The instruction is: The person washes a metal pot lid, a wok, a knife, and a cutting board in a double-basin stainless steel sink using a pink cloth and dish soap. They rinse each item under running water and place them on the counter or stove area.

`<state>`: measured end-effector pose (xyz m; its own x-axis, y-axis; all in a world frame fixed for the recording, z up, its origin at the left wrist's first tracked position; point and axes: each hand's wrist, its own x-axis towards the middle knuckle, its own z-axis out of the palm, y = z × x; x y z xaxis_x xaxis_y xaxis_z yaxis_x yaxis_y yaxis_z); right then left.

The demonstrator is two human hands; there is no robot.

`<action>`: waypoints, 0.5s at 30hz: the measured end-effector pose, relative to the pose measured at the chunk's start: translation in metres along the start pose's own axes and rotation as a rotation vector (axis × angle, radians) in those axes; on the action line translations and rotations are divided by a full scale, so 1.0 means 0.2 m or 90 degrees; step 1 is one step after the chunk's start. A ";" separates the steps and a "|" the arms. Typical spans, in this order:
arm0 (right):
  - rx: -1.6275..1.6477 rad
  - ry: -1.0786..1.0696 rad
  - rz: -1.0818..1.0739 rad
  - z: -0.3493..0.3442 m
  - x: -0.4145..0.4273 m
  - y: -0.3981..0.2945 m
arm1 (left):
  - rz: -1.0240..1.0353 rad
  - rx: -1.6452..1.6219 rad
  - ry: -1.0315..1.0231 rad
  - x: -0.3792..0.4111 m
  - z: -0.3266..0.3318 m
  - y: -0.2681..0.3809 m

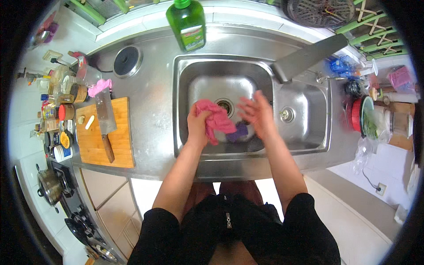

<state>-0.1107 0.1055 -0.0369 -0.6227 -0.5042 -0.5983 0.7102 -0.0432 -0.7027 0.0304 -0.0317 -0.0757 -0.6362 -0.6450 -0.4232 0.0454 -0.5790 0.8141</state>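
Observation:
Over the large left basin of a stainless-steel sink (218, 64), my left hand (198, 127) grips a crumpled pink cloth (215, 117). The cloth hangs from the fingers towards the basin's middle and partly covers the drain (224, 106). To its right, my right hand (256, 114) is raised with spread fingers, slightly blurred and holding nothing. Between the hands, a purple cloth or sponge (238, 132) shows below the pink cloth; whether it lies in the basin or hangs cannot be told.
A green detergent bottle (187, 28) stands behind the sink. On the left, a cleaver (105, 112) lies on a wooden cutting board (122, 142), near crowded jars (66, 112). A wide grey faucet-like bar (309, 58) reaches over the divider beside the small right basin (306, 116).

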 end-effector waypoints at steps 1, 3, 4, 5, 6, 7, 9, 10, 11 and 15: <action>0.072 0.055 -0.014 -0.11 0.09 -0.07 | -0.092 -0.195 0.014 0.03 0.06 -0.01; 0.127 0.096 -0.016 -0.23 0.22 -0.24 | -0.125 -0.279 -0.032 0.05 0.18 -0.02; 0.125 0.081 -0.059 -0.24 0.28 -0.29 | -0.154 -0.320 -0.056 0.06 0.23 -0.04; 0.122 0.064 -0.101 -0.25 0.31 -0.31 | -0.182 -0.361 -0.081 0.08 0.27 -0.05; 0.156 0.081 -0.095 -0.26 0.34 -0.32 | -0.172 -0.353 -0.055 0.10 0.32 -0.07; 0.189 0.098 -0.089 -0.27 0.37 -0.32 | -0.174 -0.346 -0.054 0.11 0.34 -0.07; 0.221 0.114 -0.079 -0.28 0.39 -0.33 | -0.182 -0.338 -0.053 0.11 0.36 -0.08; 0.220 0.114 -0.077 -0.28 0.39 -0.33 | -0.178 -0.336 -0.056 0.12 0.37 -0.09; 0.220 0.113 -0.074 -0.28 0.38 -0.33 | -0.175 -0.334 -0.052 0.13 0.38 -0.09; 0.199 0.085 -0.071 -0.32 0.36 -0.32 | -0.167 -0.347 -0.036 0.15 0.42 -0.08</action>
<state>-0.2218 0.1272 -0.0591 -0.7245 -0.3649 -0.5848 0.6891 -0.3635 -0.6269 -0.0541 0.0002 -0.0687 -0.7192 -0.4269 -0.5482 0.2593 -0.8969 0.3583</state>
